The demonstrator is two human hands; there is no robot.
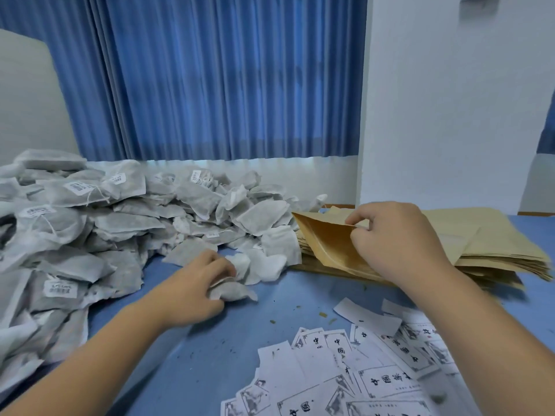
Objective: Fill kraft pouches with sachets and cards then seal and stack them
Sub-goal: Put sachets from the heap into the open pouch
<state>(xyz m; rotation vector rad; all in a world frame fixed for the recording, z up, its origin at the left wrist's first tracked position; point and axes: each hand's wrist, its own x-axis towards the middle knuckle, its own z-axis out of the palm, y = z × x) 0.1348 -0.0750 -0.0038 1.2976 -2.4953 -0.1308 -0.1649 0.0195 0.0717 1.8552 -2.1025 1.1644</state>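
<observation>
- Kraft pouch [327, 244], one, flat smooth tan paper, is being pinched at its mouth by the right hand's [396, 238] thumb and curled fingers.
- Crumpled fibrous white sachets [235, 291], count unclear, are being gripped in the left hand's [192, 291] curled fingers.
- Printed paper cards [375, 373] are lying scattered behind both sets of fingers.

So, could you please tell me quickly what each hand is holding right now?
Left hand: grips white sachets.
Right hand: pinches the open edge of a kraft pouch.
</observation>
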